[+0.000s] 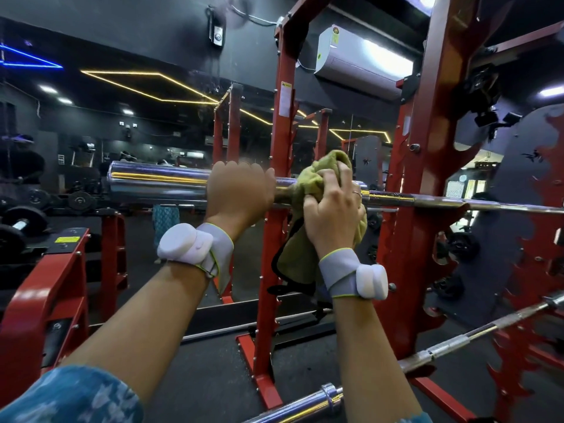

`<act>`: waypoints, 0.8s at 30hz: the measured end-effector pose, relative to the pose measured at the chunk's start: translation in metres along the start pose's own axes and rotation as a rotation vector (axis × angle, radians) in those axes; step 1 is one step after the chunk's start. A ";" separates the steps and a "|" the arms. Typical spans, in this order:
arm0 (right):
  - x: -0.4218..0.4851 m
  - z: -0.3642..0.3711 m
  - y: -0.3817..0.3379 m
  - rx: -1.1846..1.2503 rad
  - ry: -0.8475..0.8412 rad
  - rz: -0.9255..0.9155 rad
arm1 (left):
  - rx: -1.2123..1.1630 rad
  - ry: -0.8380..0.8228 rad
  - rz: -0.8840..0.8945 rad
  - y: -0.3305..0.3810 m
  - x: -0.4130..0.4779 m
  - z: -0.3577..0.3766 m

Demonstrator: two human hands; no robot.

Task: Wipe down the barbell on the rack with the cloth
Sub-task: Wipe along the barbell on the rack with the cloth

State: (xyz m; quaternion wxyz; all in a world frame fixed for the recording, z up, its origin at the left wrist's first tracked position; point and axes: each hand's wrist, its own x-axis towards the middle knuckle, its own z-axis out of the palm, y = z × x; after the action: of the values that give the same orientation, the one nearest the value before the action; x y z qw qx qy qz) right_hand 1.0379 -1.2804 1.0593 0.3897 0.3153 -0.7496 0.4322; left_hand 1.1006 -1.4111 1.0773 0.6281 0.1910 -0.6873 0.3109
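Note:
A chrome barbell (158, 181) lies level across the red rack (276, 239), its thick sleeve pointing left and its thin shaft running off to the right. My left hand (241, 190) grips the bar where the sleeve ends, fingers curled over the top. Just to its right, my right hand (332, 209) holds an olive-green cloth (317, 175) bunched around the bar. A loose end of the cloth hangs down below my right wrist. The bar under the cloth is hidden.
A second barbell (457, 343) slants across the lower right, and another bar end (320, 398) pokes in at the bottom. Red rack uprights (427, 148) stand right behind the bar. Dumbbells (21, 224) sit at the left; a mirror wall lies behind.

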 end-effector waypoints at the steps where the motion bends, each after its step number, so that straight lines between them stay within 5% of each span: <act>1: -0.003 0.001 0.002 -0.012 0.001 0.020 | 0.002 -0.003 0.002 0.000 -0.001 0.000; 10: -0.017 0.002 -0.024 0.025 -0.041 -0.203 | 0.033 -0.006 0.017 -0.001 0.000 -0.001; 17: -0.018 0.010 0.003 0.064 0.044 0.032 | 0.029 -0.049 0.006 0.000 0.000 -0.002; 24: -0.030 0.009 -0.009 0.006 -0.022 -0.090 | 0.049 -0.056 0.010 0.003 0.001 -0.002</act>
State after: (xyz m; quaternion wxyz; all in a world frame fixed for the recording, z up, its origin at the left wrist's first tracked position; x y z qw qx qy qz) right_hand 1.0573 -1.2883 1.0341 0.3995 0.3545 -0.7376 0.4132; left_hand 1.0998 -1.4075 1.0778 0.6022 0.2114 -0.6977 0.3253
